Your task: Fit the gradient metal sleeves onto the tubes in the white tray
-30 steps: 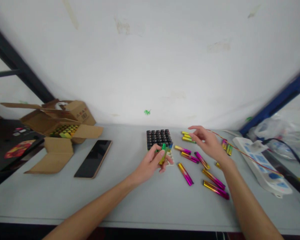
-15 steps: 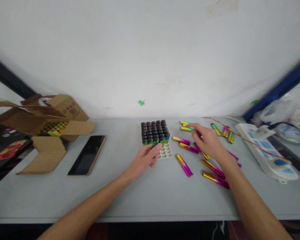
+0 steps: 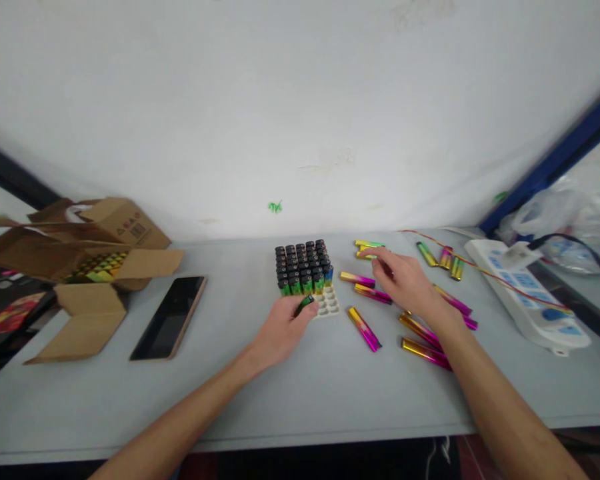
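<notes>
My left hand [image 3: 283, 333] is closed around a small green stick with a black cap [image 3: 304, 305], at the near left corner of a white holed tray [image 3: 329, 303]. Rows of black-capped sticks [image 3: 303, 263] stand upright in the tray; its front holes show at the right. My right hand [image 3: 397, 277] is stretched to the back right, index finger extended and the other fingers loosely bent. Its fingertips are over or touching the yellow-green sticks [image 3: 370, 245] lying there; whether they touch I cannot tell. Beneath and around it lie several yellow-to-magenta sticks [image 3: 364, 329].
On the left, a black phone [image 3: 169, 317] lies beside an open cardboard box [image 3: 147, 262] holding more sticks. At the right are a white power strip [image 3: 527, 293] with cables, more loose sticks [image 3: 427, 254] and plastic bags [image 3: 550, 220]. A white wall [image 3: 300, 120] closes off the back.
My left hand has drawn slightly back from the standing sticks, and the green stick in it now shows tilted. My right hand stays by the yellow-green sticks. The view has shifted slightly.
</notes>
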The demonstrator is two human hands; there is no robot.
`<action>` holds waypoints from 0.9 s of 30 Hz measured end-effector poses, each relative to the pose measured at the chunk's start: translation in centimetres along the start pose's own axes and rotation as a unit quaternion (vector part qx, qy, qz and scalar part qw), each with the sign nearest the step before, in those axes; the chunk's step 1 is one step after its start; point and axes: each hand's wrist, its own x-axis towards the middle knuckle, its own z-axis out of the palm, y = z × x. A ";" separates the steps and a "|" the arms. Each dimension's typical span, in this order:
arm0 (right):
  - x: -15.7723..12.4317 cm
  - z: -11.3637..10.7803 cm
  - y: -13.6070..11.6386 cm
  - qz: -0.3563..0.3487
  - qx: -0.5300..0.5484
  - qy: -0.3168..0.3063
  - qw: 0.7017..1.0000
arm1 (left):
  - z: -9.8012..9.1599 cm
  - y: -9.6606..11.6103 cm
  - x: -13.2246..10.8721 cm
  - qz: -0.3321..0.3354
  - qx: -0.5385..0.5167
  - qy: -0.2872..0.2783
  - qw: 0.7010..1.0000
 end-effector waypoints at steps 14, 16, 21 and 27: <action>0.3 0.8 1.0 -0.039 0.035 0.009 0.999 | -1.3 2.0 0.6 -0.050 -0.190 -0.106 0.975; 0.3 0.9 1.2 -0.035 0.037 0.000 0.999 | -1.6 2.9 0.9 -0.041 -0.209 -0.124 0.969; 0.3 1.0 1.2 -0.030 0.042 -0.023 0.998 | -2.1 4.7 1.9 -0.005 -0.192 -0.072 0.979; 0.5 1.3 1.1 -0.025 0.055 -0.009 0.998 | -2.0 5.7 3.4 0.045 -0.099 -0.033 0.994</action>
